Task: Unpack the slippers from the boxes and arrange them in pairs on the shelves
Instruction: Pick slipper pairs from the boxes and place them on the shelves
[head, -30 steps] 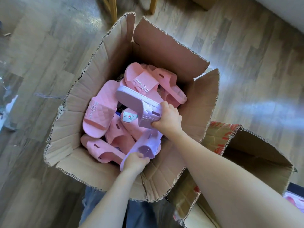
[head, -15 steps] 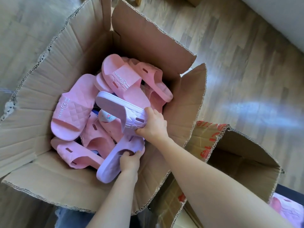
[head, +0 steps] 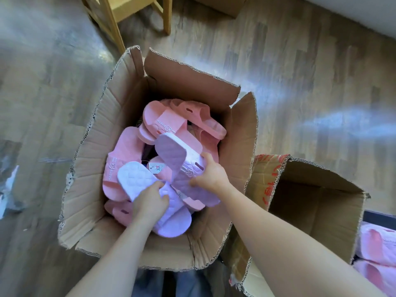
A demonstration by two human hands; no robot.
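An open cardboard box [head: 92,146] on the floor holds several pink slippers [head: 171,121] in a loose pile. My left hand [head: 150,202] grips a lilac quilted slipper [head: 137,179] by its strap, above the near side of the box. My right hand [head: 211,174] grips the matching lilac slipper [head: 171,153] by its strap, sole edge tilted up, over the middle of the pile. The two lilac slippers sit side by side, nearly touching. A white tag [head: 157,167] shows between them.
A second open cardboard box [head: 317,202] with red print stands to the right, nothing visible inside. More pink slippers [head: 377,249] lie at the far right edge. Wooden furniture legs [head: 111,24] stand behind the box. Wood-look floor surrounds everything.
Both lilac slippers have been lifted and turned so their quilted tops face up. My left hand moved up and left with its slipper. The camera view pulled back.
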